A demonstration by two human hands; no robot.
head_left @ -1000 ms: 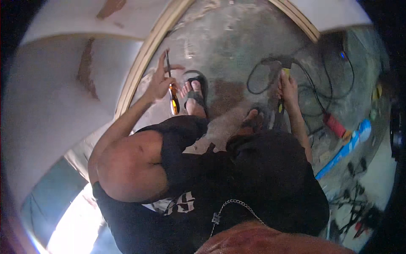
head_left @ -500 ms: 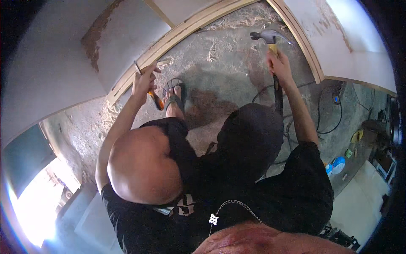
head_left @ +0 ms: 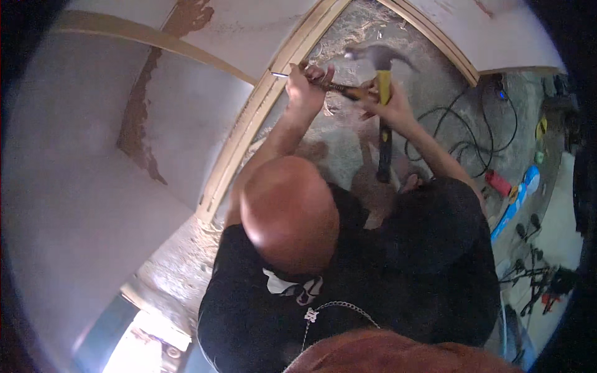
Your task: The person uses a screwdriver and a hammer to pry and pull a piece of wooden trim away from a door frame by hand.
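Note:
My left hand point(head_left: 303, 93) is closed around a chisel point(head_left: 342, 90) whose bright metal tip reaches the grooved wooden edge point(head_left: 273, 93) of a white panel. The chisel's dark and orange handle points right, toward my other hand. In my right hand point(head_left: 397, 110) is a claw hammer point(head_left: 384, 87) with a yellow and black handle. Its head is up at the far side, smeared by motion, and the handle's black end hangs toward me. The fingertips of my right hand are close to the chisel's handle end; whether they touch it is unclear.
Another wooden edge point(head_left: 444, 43) of a pale panel runs along the far right. Wood shavings point(head_left: 354, 25) litter the floor. Black cable point(head_left: 435, 127) lies coiled at right, near a red cylinder point(head_left: 497, 183) and a long blue item point(head_left: 519, 196). Bright light enters at lower left.
Both hands have come closer together. My left hand has moved right with the chisel, which now lies more level at the wooden edge. The hammer has shifted slightly left.

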